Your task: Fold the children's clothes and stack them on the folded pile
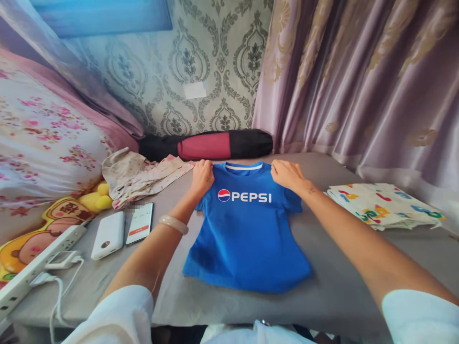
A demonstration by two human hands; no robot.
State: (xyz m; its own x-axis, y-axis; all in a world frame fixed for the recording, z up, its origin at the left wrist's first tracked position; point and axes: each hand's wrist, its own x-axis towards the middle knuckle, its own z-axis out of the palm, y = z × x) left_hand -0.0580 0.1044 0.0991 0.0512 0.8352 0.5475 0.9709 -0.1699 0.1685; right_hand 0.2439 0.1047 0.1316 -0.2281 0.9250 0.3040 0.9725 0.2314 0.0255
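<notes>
We locate the blue T-shirt (247, 239) at the middle of the grey worktop (344, 272), print side up, its collar toward the far edge and its hem toward the near edge. Our left hand (203, 177) has its fingers clamped on the fabric at the left shoulder; our right hand (287, 175) has its fingers clamped on the right shoulder. We cannot tell whether the shoulders clear the surface. Along the far edge, we note a long black-and-red bag (204, 146). Toward the far left corner lies a crumpled pale cloth (138, 179). Near the left edge, we find a smartphone (139, 228) just beside a white power bank (108, 235), with a power strip (39, 273) further left. Toward the right edge lies a folded patterned cloth (383, 205), well apart from the T-shirt.
</notes>
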